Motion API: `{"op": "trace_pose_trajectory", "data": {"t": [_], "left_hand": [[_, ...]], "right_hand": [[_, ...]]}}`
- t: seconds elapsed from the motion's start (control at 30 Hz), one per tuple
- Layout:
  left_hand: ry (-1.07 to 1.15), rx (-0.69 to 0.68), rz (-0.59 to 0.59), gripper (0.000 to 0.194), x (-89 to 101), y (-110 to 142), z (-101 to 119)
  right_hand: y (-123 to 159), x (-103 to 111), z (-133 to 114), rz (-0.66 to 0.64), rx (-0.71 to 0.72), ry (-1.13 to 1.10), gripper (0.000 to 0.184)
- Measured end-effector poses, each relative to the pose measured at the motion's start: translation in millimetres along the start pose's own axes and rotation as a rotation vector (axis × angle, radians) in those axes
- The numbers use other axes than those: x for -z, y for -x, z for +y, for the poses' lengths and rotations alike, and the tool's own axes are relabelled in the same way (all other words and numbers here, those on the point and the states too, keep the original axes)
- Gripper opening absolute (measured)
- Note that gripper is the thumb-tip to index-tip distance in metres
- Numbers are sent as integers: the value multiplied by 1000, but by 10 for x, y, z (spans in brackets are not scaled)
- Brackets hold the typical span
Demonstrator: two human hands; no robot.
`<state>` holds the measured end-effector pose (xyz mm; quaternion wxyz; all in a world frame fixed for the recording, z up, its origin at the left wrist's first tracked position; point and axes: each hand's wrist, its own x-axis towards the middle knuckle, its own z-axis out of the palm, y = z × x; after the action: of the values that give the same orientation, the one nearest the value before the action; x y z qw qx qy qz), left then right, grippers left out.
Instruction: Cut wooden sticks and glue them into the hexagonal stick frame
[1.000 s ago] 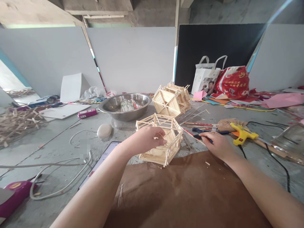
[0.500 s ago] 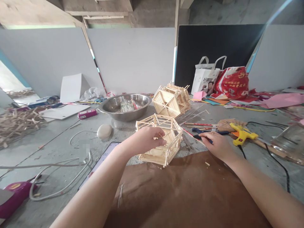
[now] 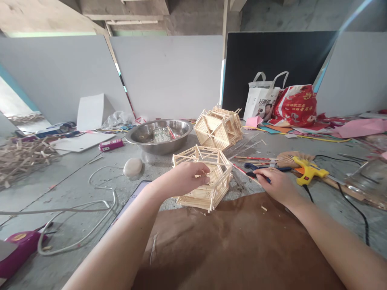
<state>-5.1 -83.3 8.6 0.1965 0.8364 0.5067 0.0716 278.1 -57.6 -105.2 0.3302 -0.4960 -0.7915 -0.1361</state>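
A six-sided frame of thin wooden sticks [image 3: 222,189] stands in front of me, at the far edge of the brown cloth. My left hand [image 3: 193,177] reaches over its near left side, fingers bent around the sticks; the exact hold is partly hidden. To the right, my right hand [image 3: 273,181] closes over the dark-blue handles of pliers [image 3: 250,166] lying on the floor. The pliers' jaws are hard to make out. Behind the frame sits a second, more filled-in stick structure [image 3: 216,129], tilted on its side.
A steel basin [image 3: 160,149] with packets inside stands behind left. At right lies a yellow glue gun [image 3: 310,171] with a black cord, near a glass jar [image 3: 369,181]. A phone [image 3: 133,199], a white cable [image 3: 75,207] and a stick pile [image 3: 24,161] are left. Bags [image 3: 294,106] stand behind.
Almost nothing differs. My left forearm has shifted very slightly; both hands keep their places on the stick frame and the pliers.
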Motion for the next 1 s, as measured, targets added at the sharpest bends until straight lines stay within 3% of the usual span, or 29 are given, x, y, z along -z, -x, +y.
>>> {"op": "trace_pose_trajectory", "data": {"t": [0.33,0.5,0.7,0.83,1.0], "left_hand": [[-15,-19,-6,31,6,2,15],[7,-26,-3,33,-9,21,-20],[0,-31,12,37,-22,26,-40],[-7,-27,19,37,-16,24,-26],[9,-65,16,41,-12,15,-42]], "right_hand": [[-1,-3,-1,5,-28,-20,25],[-214,198,-110,-5,-51,-101,21],[-770,407,-496,-156,72,-239,20],[-1031,286,-724,-354,204,-299,19],[-1206,140,-878,-475,201,-375,32]]}}
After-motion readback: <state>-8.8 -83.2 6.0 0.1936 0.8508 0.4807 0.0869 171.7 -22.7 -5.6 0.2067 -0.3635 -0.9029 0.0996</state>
